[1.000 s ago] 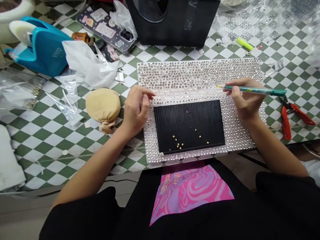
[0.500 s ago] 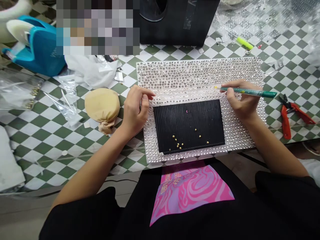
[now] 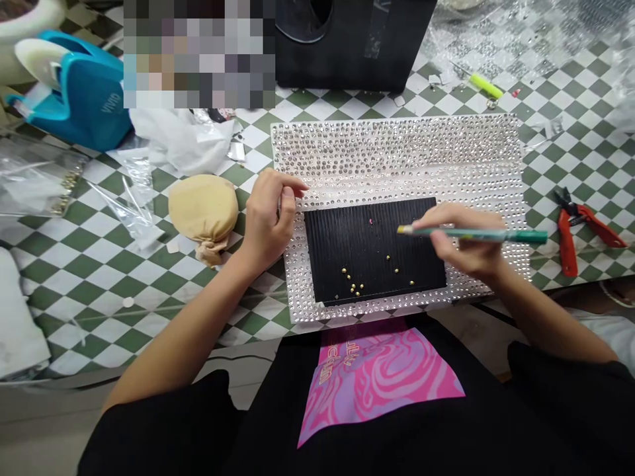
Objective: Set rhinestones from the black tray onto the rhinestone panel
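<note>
My right hand (image 3: 469, 241) grips a green pencil (image 3: 496, 235) between thumb and fingers. Its pale, yellowish tip points left, over the black ribbed tray (image 3: 377, 244). Several small gold beads (image 3: 354, 288) lie scattered on the tray, mostly toward its lower left, with a tiny pink speck near the top. The tray rests on a white board (image 3: 397, 145) covered in rows of clear rhinestones. At the board's left edge rests my left hand (image 3: 270, 218), holding nothing, its index finger extended over the board and the thumb apart from it; the other fingers are curled and partly hidden.
A tan cloth-wrapped pad (image 3: 202, 208) sits left of my left hand. Red-handled pliers (image 3: 568, 241) lie right of the board. Behind are a blue tape dispenser (image 3: 92, 99), a black box (image 3: 347, 53) and a yellow-green handled tool (image 3: 485, 85). Plastic bags (image 3: 136, 205) lie at left.
My right hand has moved down and to the left with the pencil, from over the rhinestone rows to above the tray. My left hand has stayed in place.
</note>
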The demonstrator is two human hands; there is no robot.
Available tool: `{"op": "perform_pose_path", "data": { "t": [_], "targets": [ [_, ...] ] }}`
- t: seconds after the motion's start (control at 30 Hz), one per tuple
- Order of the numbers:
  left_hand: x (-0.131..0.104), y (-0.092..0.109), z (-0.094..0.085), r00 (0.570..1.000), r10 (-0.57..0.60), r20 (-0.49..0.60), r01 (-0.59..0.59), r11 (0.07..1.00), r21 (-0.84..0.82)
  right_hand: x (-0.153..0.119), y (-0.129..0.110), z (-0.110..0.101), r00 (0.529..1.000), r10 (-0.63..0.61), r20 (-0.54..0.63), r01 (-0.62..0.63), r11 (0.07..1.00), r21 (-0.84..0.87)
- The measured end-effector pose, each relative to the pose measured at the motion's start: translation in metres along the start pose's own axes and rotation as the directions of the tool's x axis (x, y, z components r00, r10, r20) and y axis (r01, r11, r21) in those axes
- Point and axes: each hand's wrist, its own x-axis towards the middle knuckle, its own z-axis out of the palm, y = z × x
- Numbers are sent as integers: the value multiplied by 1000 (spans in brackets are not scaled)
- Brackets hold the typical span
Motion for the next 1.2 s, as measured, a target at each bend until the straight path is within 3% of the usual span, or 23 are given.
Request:
{"op": "perform_pose_path", "data": {
  "t": [0.1,0.37,0.63,1.2],
  "targets": [
    [0,0,0,1000,-6,14,6,1000,-2,-9,-15,13,992,10,123,-20,997,81],
    [0,0,0,1000,1,16,-1,1000,-6,-13,-14,20,989,-8,149,-3,997,75],
    [0,1,0,1000,9,2,-9,1000,10,-15,-12,21,997,-33,69,25,993,113],
    [0,1,-2,999,-21,50,21,1000,-6,-17,-9,22,995,-59,81,48,991,128]
  ]
}}
